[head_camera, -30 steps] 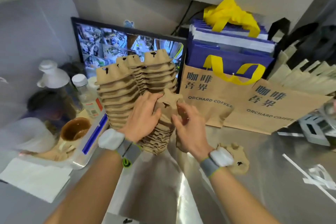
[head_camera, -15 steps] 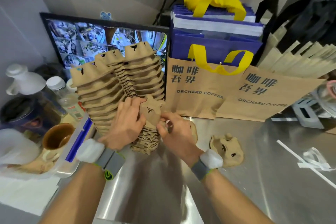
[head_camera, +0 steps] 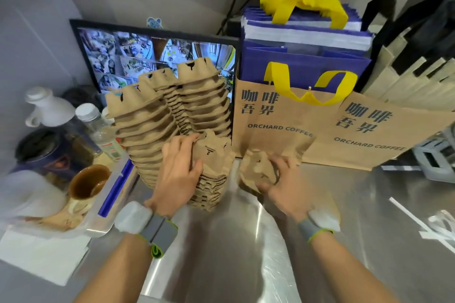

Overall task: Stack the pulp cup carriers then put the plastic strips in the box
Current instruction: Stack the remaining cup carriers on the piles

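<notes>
1. Your left hand [head_camera: 178, 174] lies flat against the near side of the short carrier stack [head_camera: 213, 172], fingers spread over its top carrier; it presses rather than clenches, so that grip is released
2. Your right hand [head_camera: 283, 184] has its grip curled round a loose carrier [head_camera: 257, 171], held tilted just above the surface [head_camera: 246, 253], right beside the short stack at its 3 o'clock
3. The tall carrier stack [head_camera: 170, 115] stands at 11 o'clock from your left hand, touching the short stack, in front of the monitor [head_camera: 152, 54]
4. The plastic strips [head_camera: 433, 226] lie on the surface at 3 o'clock from your right hand, well apart from both hands, near the frame edge
5. Kraft paper bags [head_camera: 320, 130] marked ORCHARD COFFEE lean at 12 o'clock behind the loose carrier; purple bags with yellow handles [head_camera: 305, 42] stand behind them
6. At 9 o'clock from the stacks: a clear tray [head_camera: 115, 187] with a brown cup [head_camera: 88, 182] in it, and a bottle [head_camera: 98, 128] behind
7. I can't pick out the box for the strips with any certainty
</notes>
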Motion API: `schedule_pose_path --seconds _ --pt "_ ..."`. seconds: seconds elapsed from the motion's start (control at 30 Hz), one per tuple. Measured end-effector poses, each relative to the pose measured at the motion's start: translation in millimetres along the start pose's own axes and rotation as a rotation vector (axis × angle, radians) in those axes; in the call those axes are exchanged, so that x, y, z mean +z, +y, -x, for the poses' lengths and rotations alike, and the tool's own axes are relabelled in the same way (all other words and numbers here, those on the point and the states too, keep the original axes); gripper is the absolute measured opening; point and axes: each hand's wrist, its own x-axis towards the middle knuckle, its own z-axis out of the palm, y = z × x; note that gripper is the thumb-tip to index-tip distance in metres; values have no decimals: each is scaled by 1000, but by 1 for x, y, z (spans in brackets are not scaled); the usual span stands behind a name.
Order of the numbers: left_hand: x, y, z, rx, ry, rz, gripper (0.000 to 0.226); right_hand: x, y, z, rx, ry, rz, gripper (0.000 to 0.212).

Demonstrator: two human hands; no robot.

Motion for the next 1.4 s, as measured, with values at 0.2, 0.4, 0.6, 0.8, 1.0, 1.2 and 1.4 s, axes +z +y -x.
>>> schedule_pose_path --seconds 0.2,0.4,0.6,0.8,1.0,1.2,1.4 --pt "10 -1 15 -129 226 134 56 -35 -82 -12 -212 236 -175 67" --pt "9 -7 26 -164 220 266 67 -9 -133 -19 -332 -16 30 73" --pt "11 -7 30 -144 182 339 76 2 -121 -21 -277 -109 95 69" --pt "15 -8 30 -194 167 345 81 8 -114 -17 -267 -132 57 72" --pt "19 -14 27 -185 142 333 77 -28 -27 11 -73 255 7 66" --pt "19 -16 32 -167 166 340 76 -23 68 70 395 68 381 66" --pt "16 -15 33 -155 162 374 81 -31 14 59 154 187 13 75"
